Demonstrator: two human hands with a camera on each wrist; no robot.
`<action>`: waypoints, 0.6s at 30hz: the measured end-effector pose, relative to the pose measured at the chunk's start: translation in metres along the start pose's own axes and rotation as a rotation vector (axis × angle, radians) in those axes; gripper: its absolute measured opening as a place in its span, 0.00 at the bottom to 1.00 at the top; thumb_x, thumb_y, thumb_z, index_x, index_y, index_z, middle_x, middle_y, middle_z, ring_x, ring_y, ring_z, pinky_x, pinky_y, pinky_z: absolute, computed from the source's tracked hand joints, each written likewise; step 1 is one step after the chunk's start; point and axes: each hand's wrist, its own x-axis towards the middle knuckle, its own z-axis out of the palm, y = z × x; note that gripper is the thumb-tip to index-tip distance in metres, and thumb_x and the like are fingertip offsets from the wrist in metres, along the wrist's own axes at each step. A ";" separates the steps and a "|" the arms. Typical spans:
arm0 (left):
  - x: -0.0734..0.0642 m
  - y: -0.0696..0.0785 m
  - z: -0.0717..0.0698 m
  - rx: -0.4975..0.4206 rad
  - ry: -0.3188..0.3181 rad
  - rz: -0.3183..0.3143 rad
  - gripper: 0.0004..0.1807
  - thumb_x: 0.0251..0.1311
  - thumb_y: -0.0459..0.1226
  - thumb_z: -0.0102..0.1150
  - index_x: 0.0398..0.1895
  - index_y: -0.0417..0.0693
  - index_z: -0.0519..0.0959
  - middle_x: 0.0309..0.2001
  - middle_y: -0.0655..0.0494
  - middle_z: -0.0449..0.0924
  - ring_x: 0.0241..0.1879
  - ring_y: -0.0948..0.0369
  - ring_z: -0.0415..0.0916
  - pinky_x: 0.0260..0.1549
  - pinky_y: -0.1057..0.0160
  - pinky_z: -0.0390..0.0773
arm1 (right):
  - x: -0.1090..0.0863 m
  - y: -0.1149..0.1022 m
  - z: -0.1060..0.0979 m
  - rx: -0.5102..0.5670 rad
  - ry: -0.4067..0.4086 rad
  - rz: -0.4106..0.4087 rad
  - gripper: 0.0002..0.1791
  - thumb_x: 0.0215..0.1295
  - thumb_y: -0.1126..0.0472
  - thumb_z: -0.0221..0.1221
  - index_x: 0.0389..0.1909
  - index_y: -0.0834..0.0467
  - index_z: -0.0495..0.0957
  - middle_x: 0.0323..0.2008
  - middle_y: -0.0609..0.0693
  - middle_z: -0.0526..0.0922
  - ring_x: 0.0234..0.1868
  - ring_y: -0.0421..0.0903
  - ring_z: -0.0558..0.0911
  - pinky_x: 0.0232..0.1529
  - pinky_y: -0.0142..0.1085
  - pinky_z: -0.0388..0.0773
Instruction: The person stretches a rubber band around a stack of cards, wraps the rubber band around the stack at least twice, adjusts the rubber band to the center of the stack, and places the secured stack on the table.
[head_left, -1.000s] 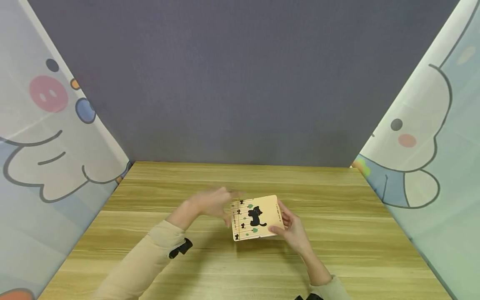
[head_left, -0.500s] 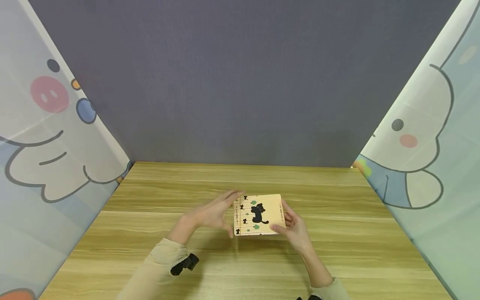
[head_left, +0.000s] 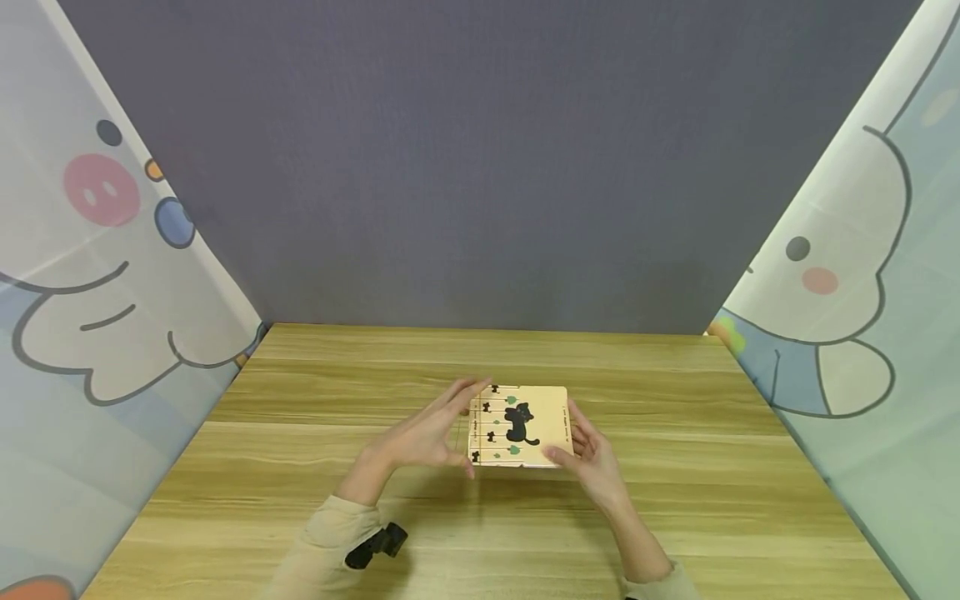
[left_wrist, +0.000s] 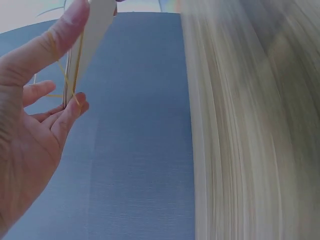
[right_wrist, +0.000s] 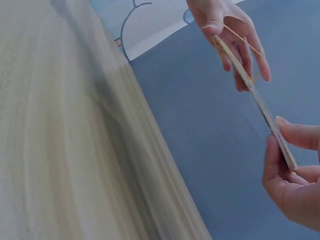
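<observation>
A cream notebook (head_left: 551, 404) with a black cat and green leaves on its cover is held above the table. My right hand (head_left: 597, 471) pinches its right end, thumb on the cover and fingers underneath. At its left end, my left hand (head_left: 420, 437) has thumb and fingers spread apart across the notebook's width. A thin yellow rubber band (right_wrist: 242, 39) stretches between the left thumb and fingers. In the left wrist view, the notebook (left_wrist: 97, 35) appears nearly edge-on beside the left thumb. A yellow strand also crosses the cover near its left edge.
The wood-grain table (head_left: 360, 358) lies beneath both hands. Behind it rises a dark grey panel (head_left: 480, 167). Cartoon-printed curtains stand at the left (head_left: 97, 275) and right (head_left: 840, 300). A black wrist device (head_left: 377, 546) sits on the left cuff.
The left hand, blurred at first, has moved slightly right, and its fingers now spread around the notebook's left end. The notebook has levelled from its tilt and shifted slightly right in the right hand.
</observation>
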 end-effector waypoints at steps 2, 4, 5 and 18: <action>0.000 0.000 0.000 0.002 0.016 0.024 0.65 0.27 0.48 0.74 0.69 0.59 0.40 0.64 0.51 0.48 0.57 0.55 0.59 0.51 0.53 0.67 | -0.001 -0.002 -0.002 -0.003 0.007 0.016 0.38 0.57 0.70 0.56 0.66 0.62 0.48 0.50 0.68 0.71 0.41 0.43 0.78 0.39 0.33 0.78; 0.000 0.000 0.001 0.000 0.030 0.044 0.65 0.26 0.48 0.74 0.69 0.58 0.40 0.63 0.51 0.49 0.56 0.56 0.60 0.51 0.54 0.68 | -0.001 -0.005 -0.004 0.013 0.014 0.042 0.35 0.60 0.70 0.53 0.66 0.60 0.50 0.51 0.70 0.69 0.41 0.44 0.79 0.39 0.34 0.77; 0.000 0.000 0.001 -0.002 0.036 0.052 0.65 0.26 0.47 0.74 0.69 0.57 0.40 0.63 0.51 0.50 0.55 0.56 0.61 0.50 0.54 0.69 | -0.001 -0.006 -0.005 0.023 0.011 0.046 0.34 0.61 0.70 0.52 0.66 0.60 0.50 0.51 0.70 0.68 0.40 0.44 0.79 0.39 0.34 0.78; -0.003 0.007 0.004 -0.131 0.075 0.064 0.55 0.34 0.48 0.71 0.67 0.55 0.50 0.64 0.45 0.47 0.48 0.56 0.69 0.46 0.49 0.71 | -0.002 -0.007 -0.012 0.299 -0.076 0.024 0.38 0.58 0.74 0.52 0.67 0.61 0.44 0.45 0.47 0.79 0.37 0.41 0.79 0.38 0.31 0.77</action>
